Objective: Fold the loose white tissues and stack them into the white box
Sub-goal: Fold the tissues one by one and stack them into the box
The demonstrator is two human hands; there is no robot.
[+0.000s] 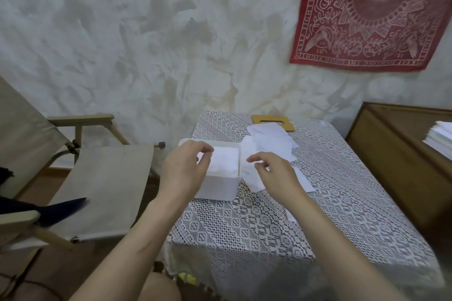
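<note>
Lace tablecloth [244, 227] bears white box [220, 187] beside loose tissues [271, 139], chair [105, 183] nearby

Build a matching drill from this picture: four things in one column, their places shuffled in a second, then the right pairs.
Things
1. white box
2. tan board
3. red cloth
4. canvas chair

Places
A. beside the table, to its left
B. hanging on the wall, upper right
C. on the table, near its left edge
D. at the table's far edge, partly under loose tissues

Pairs: 1-C, 2-D, 3-B, 4-A
</note>
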